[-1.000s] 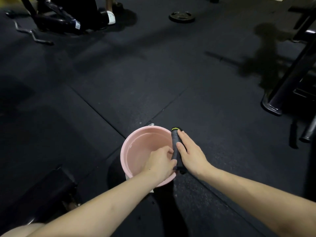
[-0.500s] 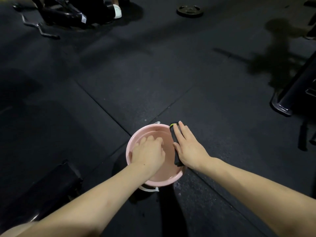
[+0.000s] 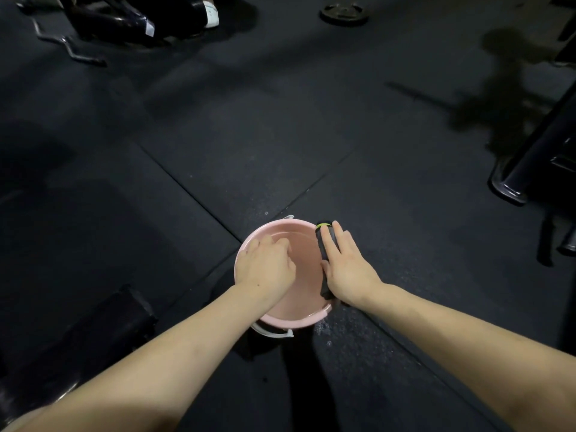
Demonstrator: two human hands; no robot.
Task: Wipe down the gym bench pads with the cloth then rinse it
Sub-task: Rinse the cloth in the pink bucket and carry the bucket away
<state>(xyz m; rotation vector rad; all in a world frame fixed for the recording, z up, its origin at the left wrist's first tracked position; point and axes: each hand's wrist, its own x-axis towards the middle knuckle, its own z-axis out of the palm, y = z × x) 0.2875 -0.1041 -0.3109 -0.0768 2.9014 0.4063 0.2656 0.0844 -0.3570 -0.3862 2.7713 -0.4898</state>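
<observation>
A pink bucket (image 3: 293, 323) with water stands on the black rubber floor. My left hand (image 3: 265, 266) reaches into its left half, fingers curled down toward the water, and I see nothing in it. My right hand (image 3: 346, 266) holds a dark rolled cloth (image 3: 322, 241) with a yellow-green end along the bucket's right rim. Its fingers lie along the cloth and its thumb is on the inner side. A black bench pad (image 3: 93, 332) lies at the lower left.
A curl bar (image 3: 68, 48) and a dark machine base with a person's white shoe (image 3: 212, 14) are at the far left. A weight plate (image 3: 344, 14) lies at the top. A black machine frame (image 3: 536, 157) slants down at the right. Water drops speckle the floor by the bucket.
My left hand has left the cloth at the right rim and moved leftward into the bucket. My right hand stays on the cloth, its fingers now straighter.
</observation>
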